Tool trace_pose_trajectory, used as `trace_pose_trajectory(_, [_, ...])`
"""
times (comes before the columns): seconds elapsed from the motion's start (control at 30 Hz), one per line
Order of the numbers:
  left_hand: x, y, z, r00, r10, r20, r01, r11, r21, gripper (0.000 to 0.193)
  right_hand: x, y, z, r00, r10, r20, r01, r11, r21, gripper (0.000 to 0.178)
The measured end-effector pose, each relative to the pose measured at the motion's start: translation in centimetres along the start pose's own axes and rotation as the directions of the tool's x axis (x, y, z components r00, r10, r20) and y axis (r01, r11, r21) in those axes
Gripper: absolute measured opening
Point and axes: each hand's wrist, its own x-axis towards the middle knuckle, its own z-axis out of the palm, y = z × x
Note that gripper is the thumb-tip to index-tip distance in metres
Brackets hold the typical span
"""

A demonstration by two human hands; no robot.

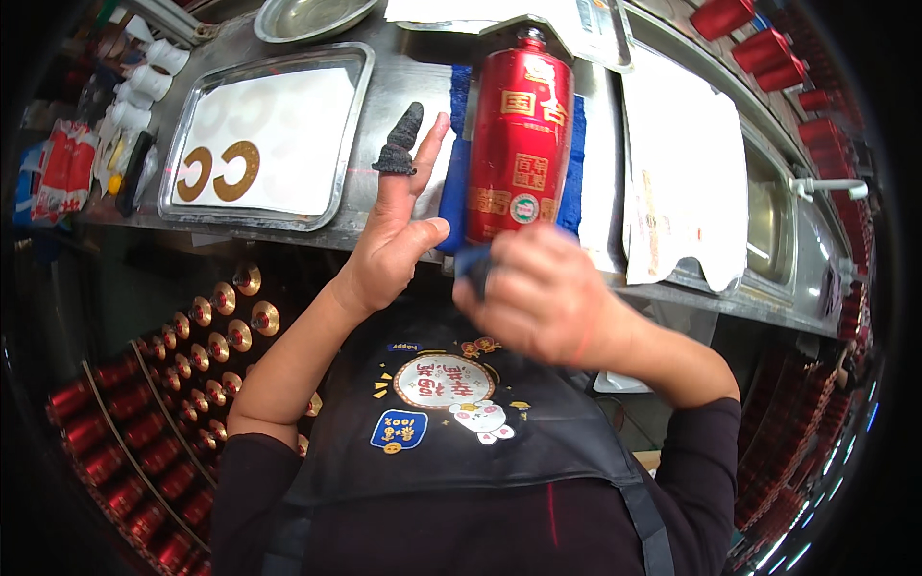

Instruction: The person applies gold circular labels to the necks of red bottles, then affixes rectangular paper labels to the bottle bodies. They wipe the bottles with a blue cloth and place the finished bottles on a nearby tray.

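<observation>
A red bottle (pixel 523 144) with gold lettering and a dark neck lies on a folded blue towel (pixel 574 168), its base toward me. My left hand (pixel 384 226) is just left of it, fingers stretched out and holding nothing. A black knitted finger sleeve (pixel 401 142) covers one of its fingertips. At the bottle's base, my right hand (pixel 543 293) is closed and smeared by motion. A small dark blue thing (pixel 472 267), perhaps cloth, sticks out of its grip. Whether that hand touches the bottle, I cannot tell.
Left on the metal bench, a metal tray (pixel 353 125) holds a white sheet with gold C-shaped pieces (pixel 235 171). White paper sheets (pixel 682 163) lie to the right, beside a sink (pixel 768 226). A metal bowl (pixel 312 17) stands behind. Rows of red bottles (pixel 101 432) fill the lower left.
</observation>
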Motion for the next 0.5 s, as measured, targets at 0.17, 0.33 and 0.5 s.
trace_pose_trajectory(0.17, [-0.5, 0.1, -1.6, 0.994, -0.046, 0.097, 0.037, 0.995, 0.091, 0.091, -1.8, -0.4, -1.3, 0.92, 0.276, -0.279, -0.318, 0.941, -0.118, 0.031])
trace_pose_trajectory(0.33, [0.4, 0.4, -0.5, 0.965, 0.075, 0.252, -0.156, 0.935, 0.318, 0.108, -3.4, 0.1, -2.0, 0.87, 0.376, -0.318, -0.355, 0.927, 0.124, 0.033])
trace_pose_trajectory(0.5, [1.8, 0.1, 1.8, 0.981, 0.006, 0.194, -0.122, 0.794, 0.595, 0.114, -4.7, 0.1, -0.3, 0.848, 0.375, -0.374, -0.371, 0.925, 0.085, 0.035])
